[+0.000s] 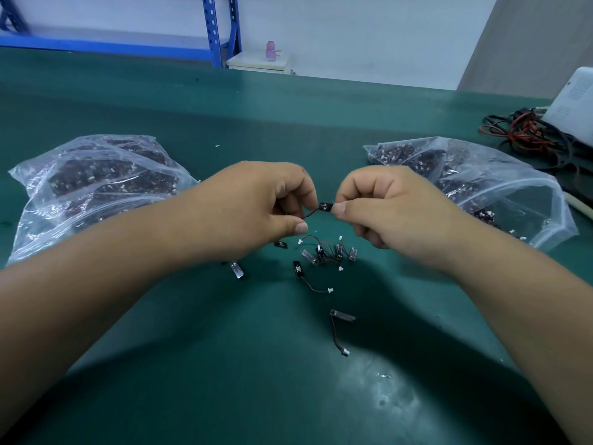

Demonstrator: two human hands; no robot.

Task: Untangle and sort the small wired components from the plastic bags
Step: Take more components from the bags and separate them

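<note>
A small black wired component (pixel 324 207) hangs between both hands above the green mat. My right hand (pixel 385 207) pinches its black body; my left hand (pixel 256 203) pinches its thin wire. Just below lies a loose cluster of wired components (pixel 327 252) with white plugs. Two single ones lie nearer me, one (pixel 300 271) with a curled wire, another (pixel 341 316) stretched towards me. A silver-faced piece (pixel 236 269) shows under my left wrist. One clear plastic bag (pixel 96 184) full of components lies on the left, an open one (pixel 481 187) on the right.
The green mat (pixel 224 364) covers the whole bench. A tangle of red and black cables (pixel 532 136) and a white device (pixel 571 104) sit at the far right. Blue shelving (pixel 221 30) and a pink bottle (pixel 271 51) stand behind the bench.
</note>
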